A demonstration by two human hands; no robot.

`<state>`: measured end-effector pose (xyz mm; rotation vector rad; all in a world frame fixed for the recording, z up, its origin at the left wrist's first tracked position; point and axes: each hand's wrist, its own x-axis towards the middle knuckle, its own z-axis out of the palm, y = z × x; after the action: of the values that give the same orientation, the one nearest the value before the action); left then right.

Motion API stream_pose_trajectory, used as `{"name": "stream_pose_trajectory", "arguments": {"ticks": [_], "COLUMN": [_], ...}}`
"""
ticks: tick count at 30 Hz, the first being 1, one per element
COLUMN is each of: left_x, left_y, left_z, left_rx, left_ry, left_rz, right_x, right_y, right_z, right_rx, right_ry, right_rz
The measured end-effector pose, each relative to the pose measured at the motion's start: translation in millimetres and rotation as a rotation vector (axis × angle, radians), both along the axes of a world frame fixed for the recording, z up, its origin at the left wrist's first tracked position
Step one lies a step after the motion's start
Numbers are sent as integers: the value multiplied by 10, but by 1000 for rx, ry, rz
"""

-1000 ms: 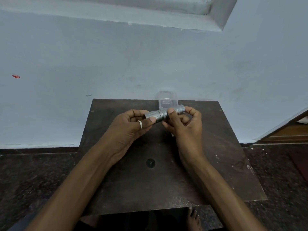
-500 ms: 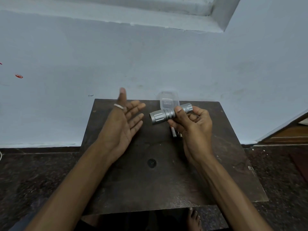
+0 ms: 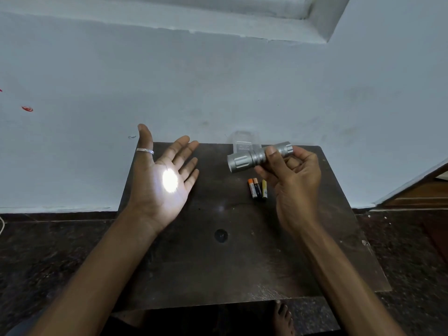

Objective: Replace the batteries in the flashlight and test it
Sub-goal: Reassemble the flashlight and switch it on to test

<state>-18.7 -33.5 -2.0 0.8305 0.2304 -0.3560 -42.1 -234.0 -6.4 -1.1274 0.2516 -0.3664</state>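
Right hand [image 3: 294, 180] holds the lit torch [image 3: 258, 157] in a closed grip above the bench [image 3: 218, 263], its beam striking the open, empty left palm [image 3: 164, 180] at 9 o'clock; three loose batteries [image 3: 257, 188] lie below, suggesting the test is passing and little remains.

A dark wooden table [image 3: 218, 275] stands against a pale blue wall [image 3: 218, 88], with a round dark hole [image 3: 220, 235] near its centre. A clear plastic case [image 3: 243, 144] sits at the table's far edge. Red marks [image 3: 27, 108] show on the wall, far left. The floor [image 3: 48, 251] is dark speckled stone.
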Motion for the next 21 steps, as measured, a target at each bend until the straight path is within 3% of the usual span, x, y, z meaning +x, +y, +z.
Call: {"name": "stream_pose_trajectory", "arguments": {"ticks": [21], "left_x": [9], "left_y": [108], "left_z": [-44], "left_rx": [33], "left_ry": [-40], "left_rz": [8], "right_x": [59], "right_y": [-275], "right_z": [73], "right_rx": [30], "right_ry": [7], "right_rz": [-53]}}
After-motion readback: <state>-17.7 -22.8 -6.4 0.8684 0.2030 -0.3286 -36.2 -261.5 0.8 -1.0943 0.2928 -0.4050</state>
